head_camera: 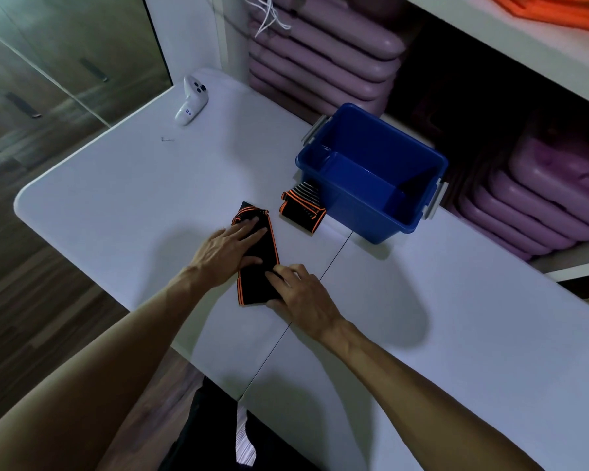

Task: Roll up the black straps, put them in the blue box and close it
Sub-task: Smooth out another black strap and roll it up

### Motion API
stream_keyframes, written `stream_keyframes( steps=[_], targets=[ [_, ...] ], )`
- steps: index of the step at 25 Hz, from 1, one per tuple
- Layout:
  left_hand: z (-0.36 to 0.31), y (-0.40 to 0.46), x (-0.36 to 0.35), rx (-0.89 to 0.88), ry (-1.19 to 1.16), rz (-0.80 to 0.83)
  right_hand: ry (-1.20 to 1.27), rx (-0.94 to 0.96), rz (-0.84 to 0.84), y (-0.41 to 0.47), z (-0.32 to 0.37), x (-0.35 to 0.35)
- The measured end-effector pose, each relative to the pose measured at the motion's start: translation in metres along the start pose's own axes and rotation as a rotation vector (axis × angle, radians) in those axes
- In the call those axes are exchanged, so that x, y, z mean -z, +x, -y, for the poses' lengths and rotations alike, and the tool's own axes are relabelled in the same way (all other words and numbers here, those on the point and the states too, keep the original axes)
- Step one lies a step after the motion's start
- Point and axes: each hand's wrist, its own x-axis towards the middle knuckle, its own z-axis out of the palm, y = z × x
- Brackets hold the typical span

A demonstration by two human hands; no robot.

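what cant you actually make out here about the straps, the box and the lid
Head view only:
- The strap under the hands: its middle and near right edge are covered by the left hand and right hand.
- The second strap: its far end runs behind the blue box wall.
- The box lid: none in view.
- The box floor's right corner: in deep shadow.
- The label on the white controller: too small to read.
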Motion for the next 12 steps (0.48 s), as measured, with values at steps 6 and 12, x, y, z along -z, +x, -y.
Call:
stream_keyframes(
  steps=[6, 12],
  targets=[
    [0.008, -0.003, 0.008, 0.02, -0.407, -0.278, 0.037, 0.058, 0.18, 0.023, -0.018, 0.017],
    [-0.018, -0.066, 0.005, 0.026, -0.492, -0.217, 0.179, -0.023, 0.478, 0.059, -0.031, 0.04]
  ],
)
